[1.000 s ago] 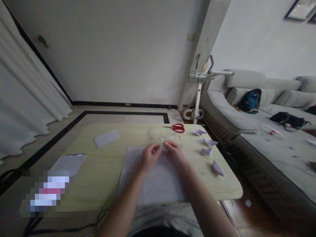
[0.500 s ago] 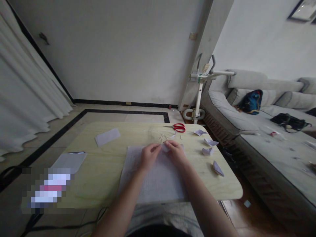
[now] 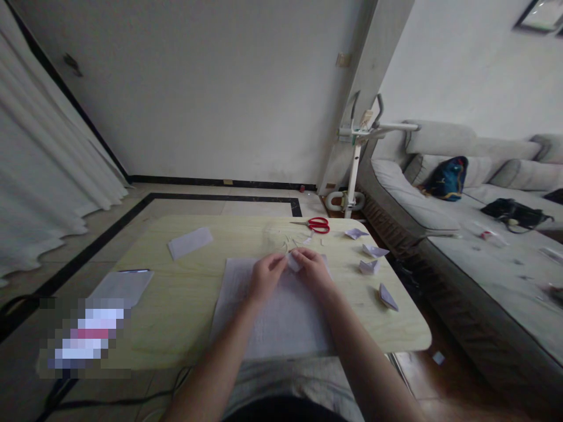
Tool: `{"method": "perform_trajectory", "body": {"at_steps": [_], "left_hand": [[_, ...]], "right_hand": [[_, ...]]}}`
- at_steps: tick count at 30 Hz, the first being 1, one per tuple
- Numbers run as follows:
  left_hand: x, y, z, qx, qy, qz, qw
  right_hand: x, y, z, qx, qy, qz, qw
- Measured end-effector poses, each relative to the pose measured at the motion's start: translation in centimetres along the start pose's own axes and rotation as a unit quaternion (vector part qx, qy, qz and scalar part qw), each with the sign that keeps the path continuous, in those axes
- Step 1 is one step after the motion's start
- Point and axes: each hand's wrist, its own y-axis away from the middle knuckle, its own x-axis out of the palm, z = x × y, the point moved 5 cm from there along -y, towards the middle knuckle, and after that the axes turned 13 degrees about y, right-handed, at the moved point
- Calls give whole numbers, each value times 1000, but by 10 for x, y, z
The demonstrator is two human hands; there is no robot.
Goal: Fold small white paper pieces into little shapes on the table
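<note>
Between my two hands is a small piece of white paper [image 3: 294,264], pinched from both sides. My left hand [image 3: 266,275] has its fingers closed on the paper's left edge. On the other side my right hand [image 3: 313,268] grips it with thumb and fingers, hiding part of it. Both hands are over a large white sheet [image 3: 272,328] lying flat on the table. Thin paper scraps [image 3: 288,240] lie just beyond my fingertips. Farther back rest red-handled scissors [image 3: 318,225], blades pointing left.
Several folded paper boats [image 3: 369,267] stand along the right side of the wooden table [image 3: 185,316]. To the left lie white paper slips [image 3: 190,242], and a pen [image 3: 134,271] on a paper stack [image 3: 121,287]. A blurred-out patch covers the left front corner. A grey sofa [image 3: 484,281] is at right.
Slightly more of the white paper shows between my hands. My hands have barely moved, and the whole view has shifted a little.
</note>
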Motion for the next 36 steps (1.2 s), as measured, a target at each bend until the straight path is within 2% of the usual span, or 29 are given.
{"method": "perform_trajectory", "body": {"at_steps": [3,17,36], "left_hand": [[-1,0,0,1,-3,0,1000],[-1,-1,-3,-23,-12,3,1000],[1,1,-6,22,-40,9,999]], "right_hand": [[2,1,2,0,-37,12,999],[2,2,3,11,-58,5,998],[-3,-2,-4,-4,-24,-12,1000]]}}
